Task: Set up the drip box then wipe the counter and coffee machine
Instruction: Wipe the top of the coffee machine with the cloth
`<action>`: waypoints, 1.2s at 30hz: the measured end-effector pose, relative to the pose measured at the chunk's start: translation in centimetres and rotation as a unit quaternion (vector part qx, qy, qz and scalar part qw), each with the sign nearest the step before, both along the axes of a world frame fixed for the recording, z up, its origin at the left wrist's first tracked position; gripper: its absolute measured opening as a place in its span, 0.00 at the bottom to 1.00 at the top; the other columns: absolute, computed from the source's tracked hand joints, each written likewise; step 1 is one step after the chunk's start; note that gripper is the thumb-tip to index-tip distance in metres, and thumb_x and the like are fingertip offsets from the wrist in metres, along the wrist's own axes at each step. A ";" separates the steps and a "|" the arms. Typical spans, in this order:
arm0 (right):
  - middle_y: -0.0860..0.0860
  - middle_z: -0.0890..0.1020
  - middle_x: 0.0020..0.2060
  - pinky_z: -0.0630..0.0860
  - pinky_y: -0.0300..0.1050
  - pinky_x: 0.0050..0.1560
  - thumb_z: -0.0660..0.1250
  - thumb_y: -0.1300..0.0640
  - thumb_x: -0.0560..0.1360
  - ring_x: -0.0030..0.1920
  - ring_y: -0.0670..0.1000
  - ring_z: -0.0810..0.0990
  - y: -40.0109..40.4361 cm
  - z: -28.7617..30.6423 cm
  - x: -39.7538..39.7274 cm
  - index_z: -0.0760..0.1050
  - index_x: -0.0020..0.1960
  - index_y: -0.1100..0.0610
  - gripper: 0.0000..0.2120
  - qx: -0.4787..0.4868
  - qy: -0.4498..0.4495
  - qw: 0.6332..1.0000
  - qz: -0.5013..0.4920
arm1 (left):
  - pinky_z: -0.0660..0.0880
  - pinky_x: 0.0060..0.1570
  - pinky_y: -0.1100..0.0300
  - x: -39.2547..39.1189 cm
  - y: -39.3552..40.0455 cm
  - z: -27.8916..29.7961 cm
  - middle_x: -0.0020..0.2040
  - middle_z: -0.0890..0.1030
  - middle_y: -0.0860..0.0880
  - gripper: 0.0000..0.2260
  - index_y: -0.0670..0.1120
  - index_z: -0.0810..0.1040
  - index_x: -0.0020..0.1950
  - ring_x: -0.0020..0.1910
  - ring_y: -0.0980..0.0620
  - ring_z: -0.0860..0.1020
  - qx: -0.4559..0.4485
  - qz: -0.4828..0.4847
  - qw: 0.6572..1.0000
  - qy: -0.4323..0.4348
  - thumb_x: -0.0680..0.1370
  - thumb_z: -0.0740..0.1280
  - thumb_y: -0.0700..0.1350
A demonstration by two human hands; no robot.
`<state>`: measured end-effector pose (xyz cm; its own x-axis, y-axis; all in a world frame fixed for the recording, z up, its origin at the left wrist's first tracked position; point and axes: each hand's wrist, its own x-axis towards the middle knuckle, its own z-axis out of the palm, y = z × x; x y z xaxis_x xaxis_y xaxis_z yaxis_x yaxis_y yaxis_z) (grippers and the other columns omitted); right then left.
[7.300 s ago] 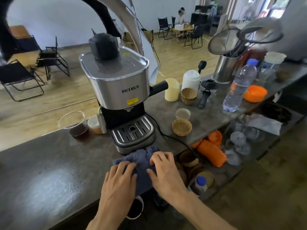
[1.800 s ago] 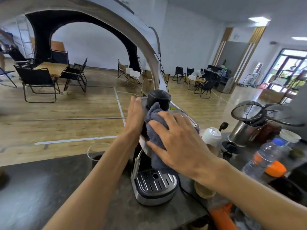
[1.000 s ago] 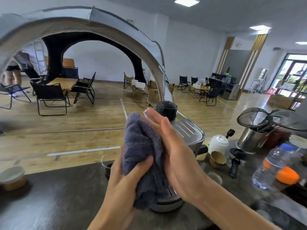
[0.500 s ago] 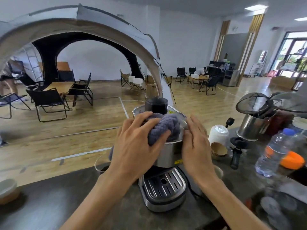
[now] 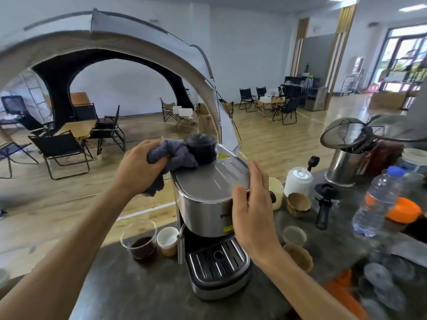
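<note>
A steel coffee machine [image 5: 208, 199] stands on the dark counter [image 5: 143, 289], its slotted drip tray [image 5: 216, 262] at the front and a black knob [image 5: 201, 151] on top. My left hand [image 5: 136, 167] grips a bunched grey cloth [image 5: 172, 155] against the machine's top left edge, beside the knob. With straight fingers, my right hand [image 5: 250, 209] lies flat against the machine's right side.
Left of the machine stand a glass cup of dark coffee [image 5: 139, 240] and a small white cup [image 5: 167, 240]. To the right are paper filters [image 5: 298, 203], a black portafilter [image 5: 323, 207], a white jar [image 5: 298, 180], a water bottle [image 5: 374, 204], an orange lid [image 5: 402, 210] and a steel utensil pot [image 5: 344, 166].
My left hand has slid the cloth from the front of the machine's top to its back left, next to the knob. My right hand stays on the right side.
</note>
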<state>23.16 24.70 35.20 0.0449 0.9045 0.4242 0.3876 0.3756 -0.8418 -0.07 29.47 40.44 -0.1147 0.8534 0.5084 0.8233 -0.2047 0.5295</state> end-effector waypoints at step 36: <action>0.42 0.67 0.73 0.64 0.44 0.73 0.65 0.45 0.78 0.72 0.40 0.64 0.5 -1.1 1.4 0.56 0.77 0.46 0.31 0.016 0.142 0.985 0.099 | 0.63 0.55 0.51 9.3 -4.5 4.7 0.56 0.77 0.59 0.11 0.58 0.77 0.57 0.56 0.49 0.69 -0.021 0.010 0.880 0.475 0.76 0.61 0.55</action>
<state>24.54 25.18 34.06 -0.0089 0.8935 0.4490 0.0546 0.4488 -0.8920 9.19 24.96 45.14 0.3306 0.8761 0.3508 0.9013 -0.1827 -0.3929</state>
